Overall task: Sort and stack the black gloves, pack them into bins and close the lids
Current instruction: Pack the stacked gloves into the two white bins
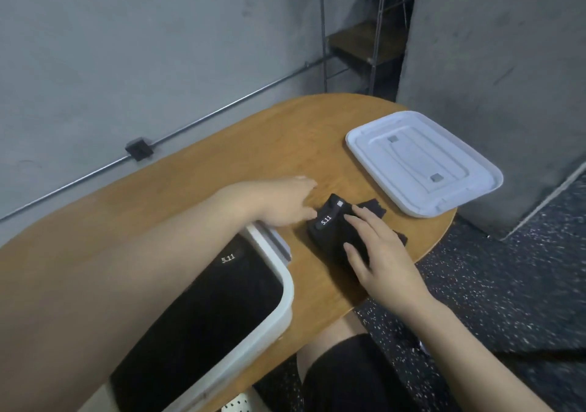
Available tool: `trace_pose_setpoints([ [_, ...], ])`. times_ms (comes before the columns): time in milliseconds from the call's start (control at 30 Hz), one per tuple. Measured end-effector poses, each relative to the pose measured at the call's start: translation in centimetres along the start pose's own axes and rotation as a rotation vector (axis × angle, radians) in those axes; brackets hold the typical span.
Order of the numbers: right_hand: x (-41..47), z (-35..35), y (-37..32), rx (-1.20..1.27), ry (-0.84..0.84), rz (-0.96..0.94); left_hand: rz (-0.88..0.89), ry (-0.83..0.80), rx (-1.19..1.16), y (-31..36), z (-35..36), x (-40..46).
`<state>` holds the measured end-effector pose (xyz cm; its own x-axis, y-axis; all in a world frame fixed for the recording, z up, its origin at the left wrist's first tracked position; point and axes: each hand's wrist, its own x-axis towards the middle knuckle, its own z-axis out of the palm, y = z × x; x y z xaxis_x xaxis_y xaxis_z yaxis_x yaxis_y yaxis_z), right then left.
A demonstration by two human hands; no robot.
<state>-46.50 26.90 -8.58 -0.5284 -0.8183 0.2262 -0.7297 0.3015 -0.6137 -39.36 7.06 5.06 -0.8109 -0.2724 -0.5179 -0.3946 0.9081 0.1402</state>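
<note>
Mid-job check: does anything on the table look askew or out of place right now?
Mostly tidy. The glove stack under both hands is uneven: a loose black piece sticks out toward the lid. The bin overhangs the table's near edge. No visible damage.

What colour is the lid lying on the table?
White, with two small grey squares on it; the lid shows clearly in the head view.

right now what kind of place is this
Probably a workshop or storage room, not a home: bare concrete wall with exposed metal conduit, speckled rubber floor, and a metal shelving rack behind the wooden table.
</note>
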Motion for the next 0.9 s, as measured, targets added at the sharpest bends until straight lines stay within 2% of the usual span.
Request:
trace_pose_setpoints([
  [133,0.3,1.4,1.3,-0.075,0.038,0.04,-0.055,-0.135,-0.155,-0.4,0.8,5.3],
  [267,-0.2,2.8,2.7,-0.164,0.079,0.029,-0.133,-0.153,-0.215,-1.1,1.9,8.5],
  [400,-0.1,3.2,2.7,-0.175,0.123,0.012,-0.139,-0.117,-0.392,-1.7,3.0,9.1],
  [900,0.2,3.9,2.5,-0.161,0.161,0.046,-0.168,-0.278,-0.657,-0.7,2.6,9.1],
])
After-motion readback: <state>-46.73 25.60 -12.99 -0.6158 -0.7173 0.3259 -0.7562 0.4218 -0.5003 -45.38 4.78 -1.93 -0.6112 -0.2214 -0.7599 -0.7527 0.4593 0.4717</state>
